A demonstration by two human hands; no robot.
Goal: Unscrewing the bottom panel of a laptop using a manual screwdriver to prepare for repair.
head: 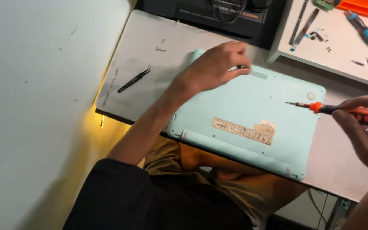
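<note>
A mint-green laptop (252, 115) lies upside down on a white desk (150, 47), its beige label strip facing up. My left hand (216, 66) rests on the laptop's far left corner, fingers curled down on the casing. My right hand (365, 127) grips an orange and black screwdriver (341, 110) at the right edge. Its thin tip points left and hovers over the laptop's right side, near a round white rubber foot (311, 96).
Black tweezers (133, 80) lie on the desk's left part. A second white surface (341, 42) at top right carries a blue-handled tool (365, 30), an orange tray (363, 6), and small metal parts. A dark device (218, 15) sits behind. A wall runs along the left.
</note>
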